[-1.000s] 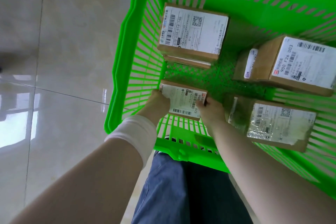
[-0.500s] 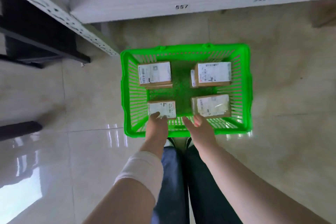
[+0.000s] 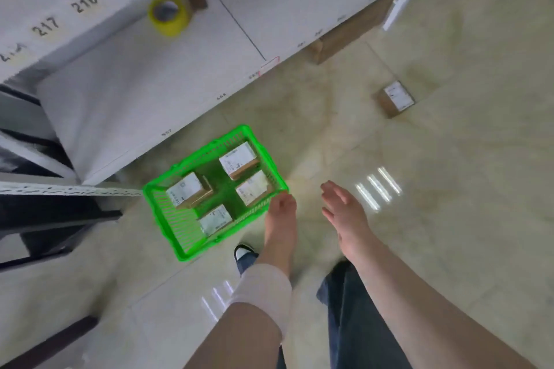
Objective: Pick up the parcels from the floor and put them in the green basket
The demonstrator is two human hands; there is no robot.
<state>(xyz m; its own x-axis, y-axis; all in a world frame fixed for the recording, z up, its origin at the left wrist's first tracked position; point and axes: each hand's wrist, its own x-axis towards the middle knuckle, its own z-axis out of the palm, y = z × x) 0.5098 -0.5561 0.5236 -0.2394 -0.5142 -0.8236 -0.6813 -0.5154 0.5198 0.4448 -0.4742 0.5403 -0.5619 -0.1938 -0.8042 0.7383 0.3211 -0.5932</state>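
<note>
The green basket [image 3: 168, 219] stands on the tiled floor left of centre and holds several brown parcels with white labels, one of them the near parcel [image 3: 216, 219]. My left hand [image 3: 281, 209] hangs just right of the basket's rim, fingers loosely curled, holding nothing. My right hand [image 3: 344, 209] is further right with its fingers spread and empty. One more labelled parcel [image 3: 395, 98] lies on the floor at the upper right, well away from both hands.
White numbered shelves [image 3: 144, 81] run along the back with a roll of yellow tape [image 3: 169, 14] on them. A cardboard box [image 3: 347, 34] sits under the shelf's right end. A dark rack [image 3: 54, 219] stands left of the basket. My legs and a shoe [image 3: 243, 252] are below.
Both hands let go of the near parcel, now lying in the basket, and pulled out. The view rose and swung right, and the floor parcel came into sight.
</note>
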